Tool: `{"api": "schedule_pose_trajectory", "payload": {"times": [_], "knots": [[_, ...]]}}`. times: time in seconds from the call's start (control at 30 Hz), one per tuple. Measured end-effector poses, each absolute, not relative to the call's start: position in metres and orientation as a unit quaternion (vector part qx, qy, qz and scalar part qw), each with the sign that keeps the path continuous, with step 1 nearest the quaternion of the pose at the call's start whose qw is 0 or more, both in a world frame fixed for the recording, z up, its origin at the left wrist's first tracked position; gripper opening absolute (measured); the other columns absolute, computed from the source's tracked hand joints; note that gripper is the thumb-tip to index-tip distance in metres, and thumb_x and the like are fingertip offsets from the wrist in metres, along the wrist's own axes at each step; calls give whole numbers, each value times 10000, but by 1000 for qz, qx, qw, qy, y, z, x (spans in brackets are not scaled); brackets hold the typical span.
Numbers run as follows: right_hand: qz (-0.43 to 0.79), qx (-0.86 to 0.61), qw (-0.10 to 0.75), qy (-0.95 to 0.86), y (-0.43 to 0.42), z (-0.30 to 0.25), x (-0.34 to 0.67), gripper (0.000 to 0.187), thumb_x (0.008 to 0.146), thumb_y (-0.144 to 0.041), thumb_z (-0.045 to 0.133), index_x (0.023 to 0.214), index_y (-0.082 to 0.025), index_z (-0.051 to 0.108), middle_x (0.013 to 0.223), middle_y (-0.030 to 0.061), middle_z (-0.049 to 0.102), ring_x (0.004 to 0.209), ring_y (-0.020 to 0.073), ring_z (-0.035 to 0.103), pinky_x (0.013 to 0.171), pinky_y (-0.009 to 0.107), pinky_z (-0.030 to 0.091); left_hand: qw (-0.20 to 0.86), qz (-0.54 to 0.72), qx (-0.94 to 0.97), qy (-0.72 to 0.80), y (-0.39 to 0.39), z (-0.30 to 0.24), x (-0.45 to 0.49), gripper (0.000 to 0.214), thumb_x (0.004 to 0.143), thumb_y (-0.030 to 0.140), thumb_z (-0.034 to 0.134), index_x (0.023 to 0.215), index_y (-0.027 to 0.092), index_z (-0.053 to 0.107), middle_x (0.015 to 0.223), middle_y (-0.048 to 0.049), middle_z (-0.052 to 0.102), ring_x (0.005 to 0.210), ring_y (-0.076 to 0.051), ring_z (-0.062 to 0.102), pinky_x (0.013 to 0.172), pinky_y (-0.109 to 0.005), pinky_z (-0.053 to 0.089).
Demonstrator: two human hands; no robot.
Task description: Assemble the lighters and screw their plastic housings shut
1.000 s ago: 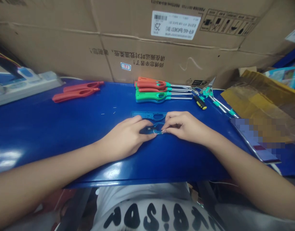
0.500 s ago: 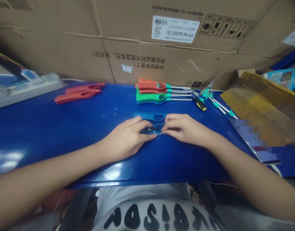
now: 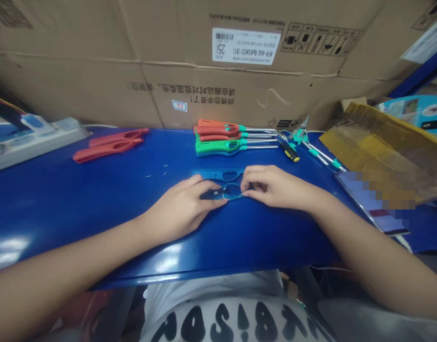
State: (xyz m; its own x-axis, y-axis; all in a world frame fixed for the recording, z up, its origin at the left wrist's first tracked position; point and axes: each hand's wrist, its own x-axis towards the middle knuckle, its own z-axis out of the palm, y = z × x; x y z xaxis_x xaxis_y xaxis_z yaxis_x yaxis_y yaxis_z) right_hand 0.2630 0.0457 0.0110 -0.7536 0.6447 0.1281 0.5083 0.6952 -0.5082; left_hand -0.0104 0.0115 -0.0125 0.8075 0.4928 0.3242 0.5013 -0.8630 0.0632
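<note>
A blue plastic lighter shell half (image 3: 229,192) lies on the blue table (image 3: 97,199) between my hands. My left hand (image 3: 182,209) rests on the table with its fingers curled and presses down on the shell's left end. My right hand (image 3: 275,187) is pinched over the shell's right end, fingertips on a small part I cannot make out. A second blue shell half (image 3: 214,174) lies just behind them.
Red and green long lighters (image 3: 221,137) with metal tubes are stacked at the back centre. Two red shell halves (image 3: 107,142) lie back left. A yellow-handled screwdriver (image 3: 288,152) and teal tools (image 3: 311,145) lie back right. Cardboard boxes (image 3: 204,61) wall the back.
Both hands stay on the blue shell; the fingers shift only slightly. The view has moved a little down and to the right.
</note>
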Motion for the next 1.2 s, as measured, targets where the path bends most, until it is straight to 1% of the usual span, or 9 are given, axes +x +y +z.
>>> {"api": "schedule_pose_trajectory", "payload": {"times": [0.17, 0.33, 0.5, 0.6, 0.7, 0.83, 0.93, 1.07, 1.2], "knots": [[214, -318, 148, -912, 45, 11, 262, 135, 861, -49, 615, 890, -167, 675, 916, 25, 637, 779, 118, 583, 688, 229, 439, 20, -165, -951, -261, 12, -12, -11, 374, 985, 162, 496, 1279, 252, 709, 1285, -119, 678, 1010, -282, 613, 838, -459, 594], [257, -314, 148, -902, 43, 16, 267, 171, 853, -87, 625, 973, -167, 716, 968, 28, 643, 659, 84, 537, 619, 222, 445, 24, -170, -949, -265, 13, -12, -12, 353, 1012, 203, 473, 1255, 256, 723, 1292, -87, 701, 1007, -274, 655, 857, -459, 603], [256, -298, 164, -905, 41, 21, 268, 249, 872, -88, 569, 1005, -185, 756, 1015, 51, 682, 803, 125, 630, 684, 234, 480, 40, -172, -947, -270, 13, -11, -14, 354, 1035, 237, 445, 1249, 276, 724, 1304, -65, 702, 1035, -266, 693, 876, -452, 604], [176, -346, 208, -898, 47, 23, 273, 237, 887, -137, 562, 1024, -185, 749, 1026, 62, 708, 836, 161, 657, 743, 278, 505, 37, -169, -949, -265, 14, -11, -15, 360, 1035, 225, 436, 1254, 271, 718, 1329, -46, 691, 1081, -267, 691, 903, -458, 597], [22, -496, 217, -841, 62, 25, 292, 272, 897, -154, 534, 1058, -203, 748, 1071, 72, 732, 957, 231, 672, 832, 345, 515, 25, -169, -955, -244, 16, -11, -16, 369, 1024, 182, 440, 1289, 235, 691, 1348, -25, 682, 1129, -256, 671, 919, -429, 590], [-65, -662, 103, -740, 90, 22, 333, 411, 878, -78, 467, 1189, -157, 724, 1226, 140, 686, 1173, 307, 609, 990, 403, 481, 18, -187, -958, -217, 16, -11, -17, 381, 1000, 126, 446, 1306, 183, 665, 1320, -16, 700, 1157, -248, 649, 914, -403, 579], [-52, -739, -12, -671, 106, 14, 356, 592, 848, -91, 508, 1426, -197, 581, 1412, 157, 562, 1250, 356, 544, 1011, 455, 473, 14, -196, -959, -203, 15, -10, -18, 369, 998, 119, 449, 1291, 173, 668, 1291, -16, 717, 1156, -244, 642, 926, -392, 562], [-26, -746, -47, -663, 113, 6, 367, 699, 792, -96, 569, 1460, -300, 544, 1489, 119, 498, 1261, 373, 520, 980, 468, 494, 0, -185, -964, -192, 14, -8, -18, 358, 982, 101, 475, 1269, 172, 678, 1263, -7, 731, 1159, -255, 634, 935, -391, 547], [-28, -752, -49, -657, 113, 5, 370, 618, 801, -122, 567, 1394, -292, 600, 1373, 134, 554, 1209, 342, 551, 953, 435, 502, -13, -184, -966, -181, 14, -6, -17, 355, 977, 97, 480, 1261, 169, 681, 1250, -14, 736, 1166, -255, 628, 943, -387, 539]]}}
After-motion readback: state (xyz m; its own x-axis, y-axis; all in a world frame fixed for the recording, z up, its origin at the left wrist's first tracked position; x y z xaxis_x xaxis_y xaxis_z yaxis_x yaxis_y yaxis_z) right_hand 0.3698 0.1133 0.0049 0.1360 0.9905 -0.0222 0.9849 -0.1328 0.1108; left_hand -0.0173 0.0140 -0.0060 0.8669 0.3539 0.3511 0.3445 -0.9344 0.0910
